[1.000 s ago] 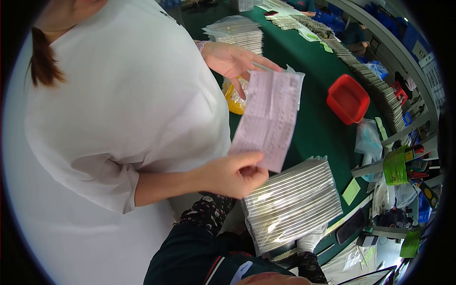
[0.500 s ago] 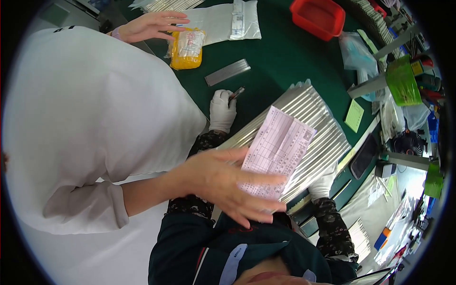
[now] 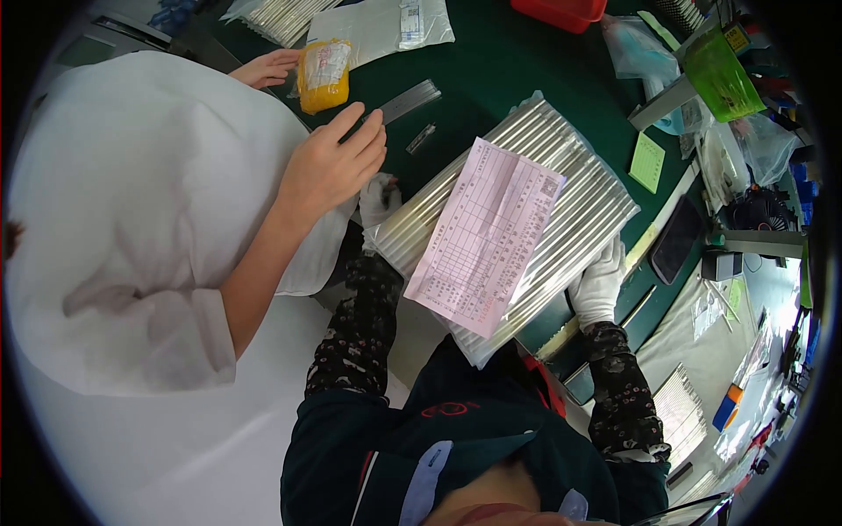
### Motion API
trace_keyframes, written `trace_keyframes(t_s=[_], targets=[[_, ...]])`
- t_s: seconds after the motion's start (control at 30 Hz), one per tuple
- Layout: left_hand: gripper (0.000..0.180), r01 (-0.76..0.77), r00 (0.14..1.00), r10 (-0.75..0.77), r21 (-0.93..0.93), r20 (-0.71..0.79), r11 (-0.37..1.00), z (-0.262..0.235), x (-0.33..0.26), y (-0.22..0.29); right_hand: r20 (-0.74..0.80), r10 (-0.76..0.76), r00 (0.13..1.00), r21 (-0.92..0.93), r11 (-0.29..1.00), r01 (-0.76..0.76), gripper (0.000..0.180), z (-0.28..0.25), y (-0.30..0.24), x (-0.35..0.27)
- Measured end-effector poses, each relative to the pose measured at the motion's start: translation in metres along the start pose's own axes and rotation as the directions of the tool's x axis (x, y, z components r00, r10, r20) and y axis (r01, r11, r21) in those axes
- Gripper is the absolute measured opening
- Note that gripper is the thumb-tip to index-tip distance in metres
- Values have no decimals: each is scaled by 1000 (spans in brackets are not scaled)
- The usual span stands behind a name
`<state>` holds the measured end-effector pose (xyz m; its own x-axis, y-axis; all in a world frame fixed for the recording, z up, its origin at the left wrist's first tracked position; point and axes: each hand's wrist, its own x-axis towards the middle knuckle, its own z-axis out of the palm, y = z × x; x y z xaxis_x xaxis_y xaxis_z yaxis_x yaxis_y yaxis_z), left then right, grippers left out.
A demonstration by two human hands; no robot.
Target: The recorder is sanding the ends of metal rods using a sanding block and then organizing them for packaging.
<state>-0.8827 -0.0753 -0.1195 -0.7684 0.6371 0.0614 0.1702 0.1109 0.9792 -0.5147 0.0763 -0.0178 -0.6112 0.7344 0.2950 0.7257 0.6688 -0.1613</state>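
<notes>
A bundle of shiny metal tubes [image 3: 579,175] in clear plastic lies slanted in front of me, over the near edge of the green table. On top of it rests a creased pink printed form [image 3: 491,237]. My right hand [image 3: 599,282], in a white glove, grips the bundle's right edge, its fingers partly under it. My left hand [image 3: 377,200], also gloved, is beside the bundle's left end. A co-worker's bare hand [image 3: 338,162] partly covers it, so its fingers do not show clearly. A small metal piece [image 3: 421,138] lies on the table beyond.
A co-worker in white stands close on my left, the other hand by a yellow wrapped package [image 3: 324,79]. Near that are a flat metal bar [image 3: 410,101] and a white plastic bag [image 3: 373,39]. A red bin [image 3: 561,10], green note [image 3: 647,162] and dark phone-like slab [image 3: 675,239] lie farther right.
The co-worker's hand has left the pink form and moved up and left. My left hand has let go of the small metal piece and drawn back toward the bundle's left end.
</notes>
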Motion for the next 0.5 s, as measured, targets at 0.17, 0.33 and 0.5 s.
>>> trace_keyframes(t_s=[0.17, 0.33, 0.5], targets=[[17, -83, 970, 129, 217, -208, 973, 6, -87, 16, 20, 37, 999, -32, 999, -36, 60, -4, 6, -3], [16, 14, 1000, -22, 546, 7, 837, -21, -214, 1, 163, 168, 972, 7, 985, -171, 59, -17, -4, 10], [13, -119, 894, -191, 627, 405, 770, -40, -288, 7, 145, 143, 979, 337, 923, -184, 49, -25, -26, -12]])
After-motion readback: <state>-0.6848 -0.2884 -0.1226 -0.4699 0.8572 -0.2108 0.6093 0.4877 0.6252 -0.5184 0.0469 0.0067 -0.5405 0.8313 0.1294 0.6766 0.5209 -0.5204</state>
